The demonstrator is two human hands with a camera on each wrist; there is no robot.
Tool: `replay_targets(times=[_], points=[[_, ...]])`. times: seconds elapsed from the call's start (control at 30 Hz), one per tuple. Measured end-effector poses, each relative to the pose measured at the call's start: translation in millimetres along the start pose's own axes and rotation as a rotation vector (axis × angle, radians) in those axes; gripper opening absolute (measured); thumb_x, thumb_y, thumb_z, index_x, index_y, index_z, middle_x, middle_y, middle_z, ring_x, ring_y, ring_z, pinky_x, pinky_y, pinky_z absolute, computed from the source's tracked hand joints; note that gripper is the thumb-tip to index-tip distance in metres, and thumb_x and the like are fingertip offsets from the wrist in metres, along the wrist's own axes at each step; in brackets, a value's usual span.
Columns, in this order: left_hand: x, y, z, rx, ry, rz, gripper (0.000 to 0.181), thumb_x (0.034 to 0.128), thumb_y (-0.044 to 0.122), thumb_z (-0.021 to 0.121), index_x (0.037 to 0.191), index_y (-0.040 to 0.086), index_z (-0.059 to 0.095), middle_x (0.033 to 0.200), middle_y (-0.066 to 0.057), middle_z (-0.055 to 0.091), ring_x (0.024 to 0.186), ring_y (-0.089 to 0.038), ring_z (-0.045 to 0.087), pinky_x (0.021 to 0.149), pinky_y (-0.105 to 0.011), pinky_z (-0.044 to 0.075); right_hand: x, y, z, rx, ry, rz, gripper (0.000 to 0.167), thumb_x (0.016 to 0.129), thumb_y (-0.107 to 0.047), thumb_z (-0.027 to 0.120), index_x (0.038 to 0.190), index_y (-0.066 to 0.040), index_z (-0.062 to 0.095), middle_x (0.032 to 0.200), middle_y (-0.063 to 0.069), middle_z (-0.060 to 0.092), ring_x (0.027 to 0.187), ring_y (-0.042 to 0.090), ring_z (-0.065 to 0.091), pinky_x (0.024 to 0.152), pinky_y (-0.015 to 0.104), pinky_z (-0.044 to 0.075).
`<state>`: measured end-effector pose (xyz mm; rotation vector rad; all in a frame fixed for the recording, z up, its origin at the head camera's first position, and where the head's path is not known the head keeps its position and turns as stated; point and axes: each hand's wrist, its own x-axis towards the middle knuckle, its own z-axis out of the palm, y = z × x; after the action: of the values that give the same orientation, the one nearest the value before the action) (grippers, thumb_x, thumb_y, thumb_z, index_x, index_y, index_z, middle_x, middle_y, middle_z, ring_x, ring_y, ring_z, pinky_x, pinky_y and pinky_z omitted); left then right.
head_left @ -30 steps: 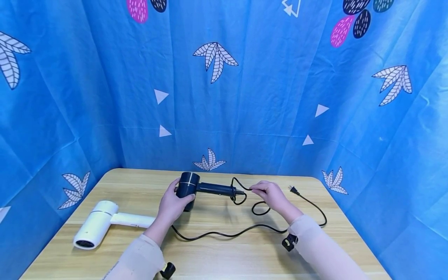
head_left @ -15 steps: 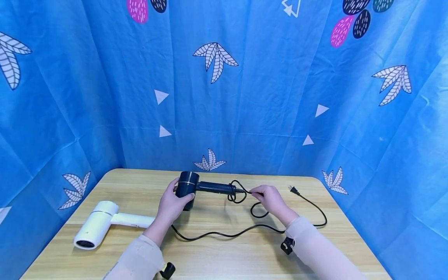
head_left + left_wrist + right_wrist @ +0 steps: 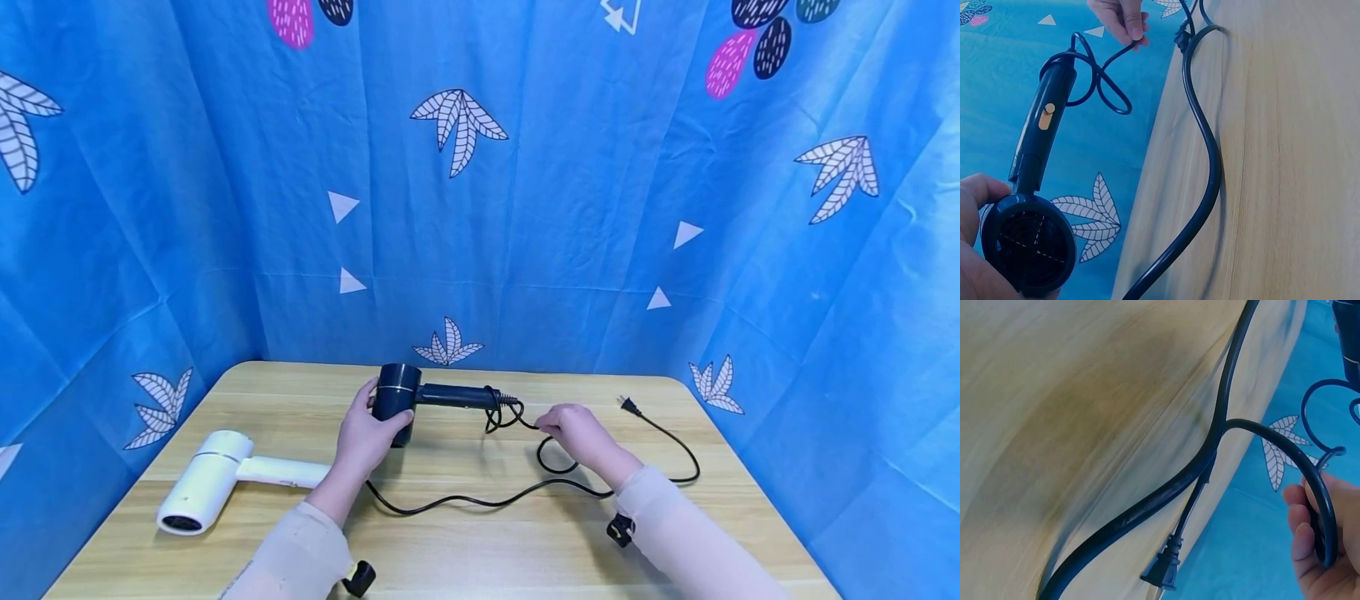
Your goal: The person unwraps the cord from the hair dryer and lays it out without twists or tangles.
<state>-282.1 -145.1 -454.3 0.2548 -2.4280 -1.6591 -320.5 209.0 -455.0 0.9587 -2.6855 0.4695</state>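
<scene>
A black hair dryer (image 3: 454, 395) is held above the back of the table, its handle pointing right. My left hand (image 3: 366, 435) grips it by the barrel, and the round grille (image 3: 1030, 247) shows in the left wrist view. Around the handle's end, a black cord (image 3: 1107, 81) makes loose loops. To the right, my right hand (image 3: 581, 433) pinches that cord between thumb and fingers. In the right wrist view, a bend of cord (image 3: 1311, 470) passes by the right hand's fingers. Both wrist views show the dryer apart from the tabletop.
A white hair dryer (image 3: 206, 483) lies at the table's left, its handle end hidden by my left forearm. Black cord (image 3: 480, 503) snakes across the wooden table (image 3: 480, 558). A two-pin plug (image 3: 630, 407) lies back right. Blue patterned cloth (image 3: 480, 233) encloses the back and sides.
My right hand has moved slightly down, drawing the cord lower. The loops at the handle's end look smaller and hang differently. The black hair dryer has shifted slightly left and up in view.
</scene>
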Motion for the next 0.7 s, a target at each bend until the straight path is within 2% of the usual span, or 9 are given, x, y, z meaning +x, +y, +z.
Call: replay_targets(times=[0.23,0.43,0.7], points=[[0.9,-1.3,-2.4,-0.030,0.017,-0.008,0.090,0.0860,0.029,0.075,0.159,0.013,0.024,0.147,-0.024,0.040,0.127,-0.043,0.046,0.097,-0.057,0.047,-4.5,-0.6,-5.9,-0.024,-0.031,-0.087,0.015,0.089,-0.001,0.071,0.100,-0.007,0.079,0.093,0.003,0.075,0.088,0.020,0.070,0.083,0.035,0.057],[1.9,-3.1,-3.5,-0.036,0.026,-0.021,0.090,0.0863,0.030,0.075,0.159,0.014,0.024,0.147,-0.025,0.040,0.127,-0.043,0.045,0.099,-0.057,0.046,-6.2,0.4,-13.1,-0.021,-0.057,-0.177,0.015,0.091,-0.002,0.069,0.100,-0.010,0.079,0.093,0.000,0.074,0.088,0.015,0.068,0.081,0.030,0.056],[3.8,-6.4,-4.3,-0.033,0.040,-0.028,0.091,0.0862,0.031,0.075,0.159,0.013,0.024,0.146,-0.026,0.040,0.127,-0.044,0.046,0.099,-0.057,0.045,-9.5,-2.1,-30.4,-0.024,0.005,-0.359,0.014,0.090,-0.001,0.070,0.099,-0.008,0.078,0.093,0.001,0.072,0.084,0.014,0.066,0.077,0.026,0.056]])
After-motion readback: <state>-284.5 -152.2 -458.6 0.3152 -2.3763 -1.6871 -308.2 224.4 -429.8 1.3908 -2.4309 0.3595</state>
